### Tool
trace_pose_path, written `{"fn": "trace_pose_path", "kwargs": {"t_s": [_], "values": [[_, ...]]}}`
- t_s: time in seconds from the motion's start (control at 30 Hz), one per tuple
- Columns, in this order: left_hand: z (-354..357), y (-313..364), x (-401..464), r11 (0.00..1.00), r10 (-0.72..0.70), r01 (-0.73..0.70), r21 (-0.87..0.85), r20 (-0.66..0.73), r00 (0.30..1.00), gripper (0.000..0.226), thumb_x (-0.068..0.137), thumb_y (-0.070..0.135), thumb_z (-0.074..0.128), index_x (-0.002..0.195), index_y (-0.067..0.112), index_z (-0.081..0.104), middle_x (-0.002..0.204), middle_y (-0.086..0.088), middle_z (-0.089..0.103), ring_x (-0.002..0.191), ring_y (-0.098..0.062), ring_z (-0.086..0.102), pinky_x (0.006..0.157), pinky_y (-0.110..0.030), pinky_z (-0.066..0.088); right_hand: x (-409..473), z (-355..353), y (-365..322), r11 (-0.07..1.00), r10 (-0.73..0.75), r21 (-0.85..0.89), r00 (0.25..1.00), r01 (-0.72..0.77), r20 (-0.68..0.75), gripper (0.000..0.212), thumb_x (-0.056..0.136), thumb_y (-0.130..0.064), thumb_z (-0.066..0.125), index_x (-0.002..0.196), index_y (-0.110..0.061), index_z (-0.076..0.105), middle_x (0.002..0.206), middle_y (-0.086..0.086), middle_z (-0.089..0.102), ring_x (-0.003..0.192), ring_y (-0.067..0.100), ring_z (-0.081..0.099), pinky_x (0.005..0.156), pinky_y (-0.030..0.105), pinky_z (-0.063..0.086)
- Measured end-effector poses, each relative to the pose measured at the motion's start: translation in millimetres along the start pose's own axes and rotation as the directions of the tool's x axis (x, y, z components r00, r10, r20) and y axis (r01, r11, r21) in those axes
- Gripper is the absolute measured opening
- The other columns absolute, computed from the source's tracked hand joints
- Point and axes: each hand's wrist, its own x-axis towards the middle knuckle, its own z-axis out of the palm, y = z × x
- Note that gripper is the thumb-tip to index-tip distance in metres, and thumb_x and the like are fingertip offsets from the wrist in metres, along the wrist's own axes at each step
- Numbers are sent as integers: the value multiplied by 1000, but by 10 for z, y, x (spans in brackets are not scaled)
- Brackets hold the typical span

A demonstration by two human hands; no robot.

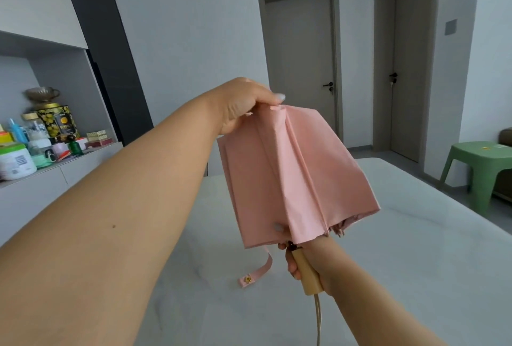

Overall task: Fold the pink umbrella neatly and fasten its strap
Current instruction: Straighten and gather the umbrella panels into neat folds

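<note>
Pale table [415, 262] below us. We note the umbrella [293, 176] held above it, long axis rising away from us: right hand [307, 265] clenched on the handle, left hand [246, 104] pinching the top. Strap [256, 273] dangles unfastened, nearer the left.

umbrella [293, 176]: plain pink | handle [307, 273]: pale wood | strap [256, 272]: pink, gold snap | stool [482, 168]: green

two bare forearms, no sleeves, no watch, bracelet or ring in sight. long pale glossy nails on the left hand [243, 104], thumbnail whitish-grey; a small dark mole on the left forearm. right hand [307, 265] likewise bare, one pale greyish nail showing at a fingertip.
</note>
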Motion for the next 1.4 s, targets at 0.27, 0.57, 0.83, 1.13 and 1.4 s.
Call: {"fn": "trace_pose_path", "kwargs": {"t_s": [0.27,0.57,0.83,1.13,1.4], "values": [[-6,-51,35,914,-95,110,390,-59,994,43,84,47,64,108,11,67,103,-1,63,99,-18,57,98,-35,39,-11,-25,-15,1000,-29,-12,999,29,-15,30,87,-27,63,72,-2,60,48,13,57,39,21,48,45,27,44],[36,30,-48,991,-36,49,-125,108,994,17,88,9,54,73,10,63,89,-5,64,90,-14,56,76,-26,42,7,7,11,995,41,-87,999,-41,-4,34,92,-29,56,68,-6,59,43,8,55,36,17,47,43,23,42],[-1,-48,63,904,-18,75,421,-139,990,51,86,55,58,110,10,61,111,-3,62,105,-20,58,93,-35,43,-22,2,3,993,-41,-110,999,39,-15,23,89,-16,53,70,-3,59,48,11,55,38,17,50,44,24,45],[-40,-58,2,913,-137,158,376,-84,987,47,64,47,74,99,15,70,113,0,66,109,-19,58,101,-36,39,-22,-13,6,996,-48,-74,999,48,-1,24,89,-13,52,70,-2,59,54,15,56,41,20,50,44,25,45],[-167,-55,-24,976,-127,138,167,-73,989,28,85,48,66,74,23,60,87,4,59,80,-13,53,76,-33,35,-54,-8,-38,999,-42,-23,999,43,34,36,82,-35,70,68,-4,60,49,13,56,39,20,49,45,26,45]]}}
